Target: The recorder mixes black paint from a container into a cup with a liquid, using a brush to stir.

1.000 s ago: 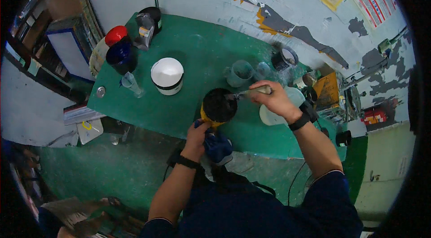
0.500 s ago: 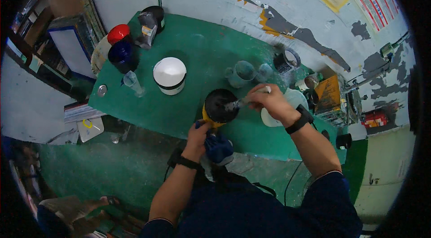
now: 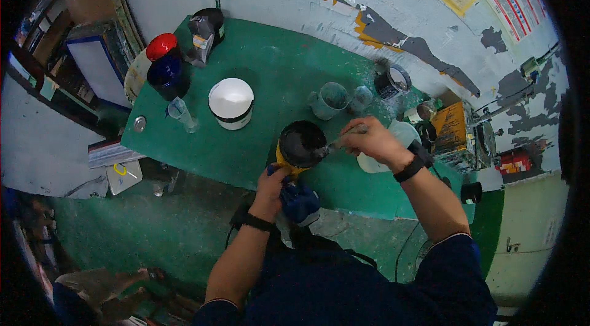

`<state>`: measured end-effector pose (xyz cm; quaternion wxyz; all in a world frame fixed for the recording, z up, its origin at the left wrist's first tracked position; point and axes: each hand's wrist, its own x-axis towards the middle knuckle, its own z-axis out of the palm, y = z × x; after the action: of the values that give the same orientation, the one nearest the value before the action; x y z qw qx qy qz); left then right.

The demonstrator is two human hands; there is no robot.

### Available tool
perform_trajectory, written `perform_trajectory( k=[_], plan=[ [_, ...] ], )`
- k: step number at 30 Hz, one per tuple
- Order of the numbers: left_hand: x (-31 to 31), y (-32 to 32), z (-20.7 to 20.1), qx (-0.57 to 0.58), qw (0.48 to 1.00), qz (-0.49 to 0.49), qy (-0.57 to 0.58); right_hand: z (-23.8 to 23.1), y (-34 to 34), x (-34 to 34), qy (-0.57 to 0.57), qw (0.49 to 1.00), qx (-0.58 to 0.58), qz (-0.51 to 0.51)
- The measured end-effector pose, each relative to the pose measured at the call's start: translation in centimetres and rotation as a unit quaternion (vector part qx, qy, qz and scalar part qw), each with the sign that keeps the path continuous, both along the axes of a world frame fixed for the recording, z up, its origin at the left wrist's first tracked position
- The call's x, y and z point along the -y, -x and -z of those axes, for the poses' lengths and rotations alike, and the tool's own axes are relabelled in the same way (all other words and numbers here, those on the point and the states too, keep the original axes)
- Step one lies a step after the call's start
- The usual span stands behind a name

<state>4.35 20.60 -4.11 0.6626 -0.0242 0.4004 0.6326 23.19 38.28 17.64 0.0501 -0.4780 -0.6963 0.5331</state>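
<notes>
In front of me, a yellow tub [image 3: 281, 159] with glossy black paint [image 3: 302, 143] inside leans near the table's front edge. My left hand [image 3: 271, 184] is closed at its lower left side, gripping it. A dark blue rounded thing with a grey edge [image 3: 300, 204] lies just below the tub; its kind is unclear. My right hand [image 3: 375, 140] pinches a narrow spatula [image 3: 345, 139], its smeared grey blade by the tub's right rim. Behind that hand stands a pale, whitish tub [image 3: 402, 135], partly hidden.
On the green table [image 3: 270, 86] stand a white bucket [image 3: 231, 103], a clear cup [image 3: 182, 114], a murky plastic jug [image 3: 330, 102] and a stained dark can [image 3: 392, 82]. Dark blue [image 3: 168, 79] and red [image 3: 161, 47] containers sit at the left. A paint-spattered orange box [image 3: 450, 129] stands right.
The spatula has shifted from over the black paint rightward to the tub's rim, its handle now lying flatter. My left hand and the tub have barely moved.
</notes>
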Motion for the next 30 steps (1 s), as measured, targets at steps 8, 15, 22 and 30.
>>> perform_trajectory(
  k=[8,15,22,30],
  plan=[
    [-0.1,-0.1,-0.4,-0.017,1.000,0.005,-0.006,0.3,-0.6,0.2,-0.070,0.987,-0.125,0.066],
    [0.1,-0.1,-0.4,-0.023,1.000,0.000,0.014,0.2,-0.4,-0.2,-0.210,0.969,0.014,-0.130],
    [-0.1,-0.4,-1.4,-0.013,1.000,-0.009,0.012,0.3,-0.5,1.1,0.057,0.987,-0.105,0.108],
    [-0.2,-0.5,-2.3,0.005,1.000,-0.019,-0.002,0.1,-0.9,0.0,-0.303,0.944,-0.065,-0.108]
  ],
)
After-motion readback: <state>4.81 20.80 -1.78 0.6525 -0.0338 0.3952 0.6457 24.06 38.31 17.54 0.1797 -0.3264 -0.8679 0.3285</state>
